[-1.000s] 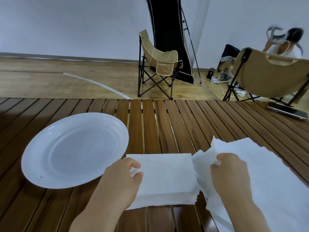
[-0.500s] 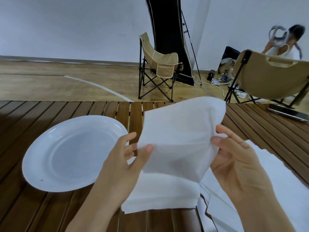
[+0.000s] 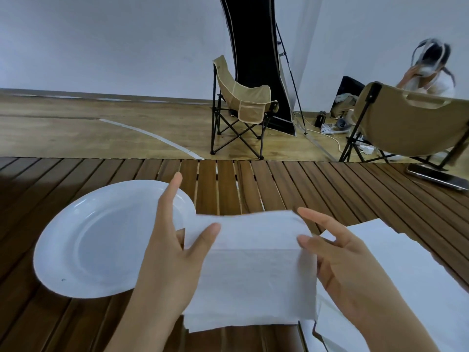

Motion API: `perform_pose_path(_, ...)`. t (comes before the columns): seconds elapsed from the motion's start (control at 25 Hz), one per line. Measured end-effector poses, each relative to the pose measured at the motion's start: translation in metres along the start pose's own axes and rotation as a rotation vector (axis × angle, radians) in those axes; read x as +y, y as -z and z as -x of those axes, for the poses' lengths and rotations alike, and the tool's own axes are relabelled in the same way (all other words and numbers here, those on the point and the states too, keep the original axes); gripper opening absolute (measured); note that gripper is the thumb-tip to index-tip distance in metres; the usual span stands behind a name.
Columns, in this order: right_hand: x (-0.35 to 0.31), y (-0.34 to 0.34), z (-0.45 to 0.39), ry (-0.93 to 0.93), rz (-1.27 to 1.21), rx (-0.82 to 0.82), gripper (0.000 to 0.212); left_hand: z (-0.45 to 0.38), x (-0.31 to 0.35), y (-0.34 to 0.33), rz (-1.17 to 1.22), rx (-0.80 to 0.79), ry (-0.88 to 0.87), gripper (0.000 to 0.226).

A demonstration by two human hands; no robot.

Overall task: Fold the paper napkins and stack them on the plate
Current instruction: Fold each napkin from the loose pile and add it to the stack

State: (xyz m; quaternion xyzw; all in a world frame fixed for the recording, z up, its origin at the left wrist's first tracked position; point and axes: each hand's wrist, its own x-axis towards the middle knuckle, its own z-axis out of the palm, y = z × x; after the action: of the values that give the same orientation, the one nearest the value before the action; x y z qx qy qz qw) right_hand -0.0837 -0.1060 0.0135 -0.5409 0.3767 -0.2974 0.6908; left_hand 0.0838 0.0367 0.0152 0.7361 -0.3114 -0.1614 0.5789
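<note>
A white paper napkin [image 3: 251,232] is held between both hands just above the napkin pile [image 3: 251,295] on the wooden slat table. My left hand [image 3: 175,252] pinches its left edge with the thumb on top, index finger pointing up. My right hand [image 3: 340,260] pinches its right edge between thumb and fingers. The napkin is bent over into a fold along its far side. A white plate [image 3: 83,240] with nothing on it lies on the table to the left, partly behind my left hand.
Unfolded white napkin sheets [image 3: 406,270] spread out on the right of the table [image 3: 253,184]. A phone [image 3: 436,176] lies at the far right edge. Two folding chairs [image 3: 241,107] and a seated person [image 3: 429,72] are beyond the table.
Both hands lifted one napkin off the pile, raised it upright, then brought its top edge down and toward me into a fold just above the pile.
</note>
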Motion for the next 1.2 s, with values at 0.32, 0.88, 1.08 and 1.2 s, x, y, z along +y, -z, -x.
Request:
perform_pose_path(0.32,0.006,0.002,-0.003,0.041,0.327,-0.042,0.028,-0.002,-0.014,0.004,-0.192,-0.022,0.037,0.015)
perform_pose_path(0.88,0.006,-0.006,-0.008,0.296,0.411,0.281,0.009,-0.009,-0.017,0.011,-0.325,0.170,-0.043,0.011)
perform_pose_path(1.08,0.031,-0.007,-0.018,0.108,0.539,0.364,0.016,-0.010,-0.029,-0.002,-0.422,0.178,0.064,0.012)
perform_pose_path(1.2,0.046,-0.002,-0.024,0.060,0.708,0.316,0.012,-0.012,-0.044,-0.007,-0.482,0.093,0.119,0.017)
